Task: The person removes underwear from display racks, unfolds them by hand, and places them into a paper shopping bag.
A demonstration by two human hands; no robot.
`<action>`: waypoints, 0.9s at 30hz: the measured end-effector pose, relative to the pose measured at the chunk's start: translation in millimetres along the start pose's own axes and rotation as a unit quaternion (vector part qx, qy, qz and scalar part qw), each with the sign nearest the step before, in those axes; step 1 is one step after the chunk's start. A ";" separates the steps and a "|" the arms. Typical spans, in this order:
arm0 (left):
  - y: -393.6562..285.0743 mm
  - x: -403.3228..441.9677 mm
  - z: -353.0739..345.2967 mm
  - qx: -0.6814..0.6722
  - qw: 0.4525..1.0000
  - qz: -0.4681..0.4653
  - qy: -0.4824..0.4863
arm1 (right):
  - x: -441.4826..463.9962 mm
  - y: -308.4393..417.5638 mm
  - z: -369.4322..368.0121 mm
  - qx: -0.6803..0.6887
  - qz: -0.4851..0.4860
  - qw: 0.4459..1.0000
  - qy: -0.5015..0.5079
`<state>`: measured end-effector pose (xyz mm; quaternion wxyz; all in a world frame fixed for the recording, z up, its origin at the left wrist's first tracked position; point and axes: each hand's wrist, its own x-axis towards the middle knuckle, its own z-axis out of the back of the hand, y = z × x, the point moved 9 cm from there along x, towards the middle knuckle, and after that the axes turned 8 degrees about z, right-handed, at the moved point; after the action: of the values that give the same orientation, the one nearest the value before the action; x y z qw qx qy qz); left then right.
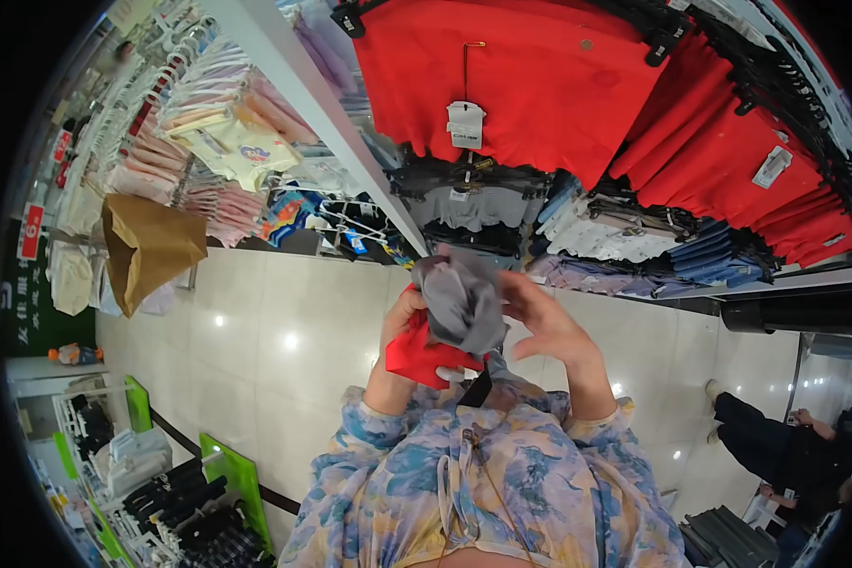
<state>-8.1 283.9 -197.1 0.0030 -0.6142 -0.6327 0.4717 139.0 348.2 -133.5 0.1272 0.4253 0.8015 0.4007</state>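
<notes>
In front of my chest, a bunched grey garment hangs over a red piece of fabric; the folds hide what kind of clothing each is. My left hand is closed round the bundle from the left, its fingers partly covered by the cloth. On the other side, my right hand has its thumb and fingers apart, close to the grey garment's edge. Whether its fingertips touch the cloth, I cannot tell. A black strip shows just below the red fabric.
Red garments with a white tag hang on the rack ahead. Grey shorts hang lower. A brown paper bag hangs by the left rack. Another person is at the lower right. A white post divides the racks.
</notes>
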 end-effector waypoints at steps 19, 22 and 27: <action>-8.7 -27.3 -39.7 0.225 0.950 0.003 0.217 | 11.7 -16.6 -14.9 -0.059 -0.110 0.990 0.073; -8.7 -29.1 -36.6 0.221 0.950 -0.059 0.214 | 12.3 -31.0 10.5 -0.112 -0.121 0.986 -0.014; -13.8 -22.7 -28.1 -0.020 0.992 0.050 0.116 | 12.2 -19.9 20.9 0.191 -0.038 0.974 -0.113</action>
<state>3.1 285.7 -160.2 0.0407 -0.6955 -0.6056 0.3845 131.5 362.6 -160.3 0.1482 0.4536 0.8593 0.1844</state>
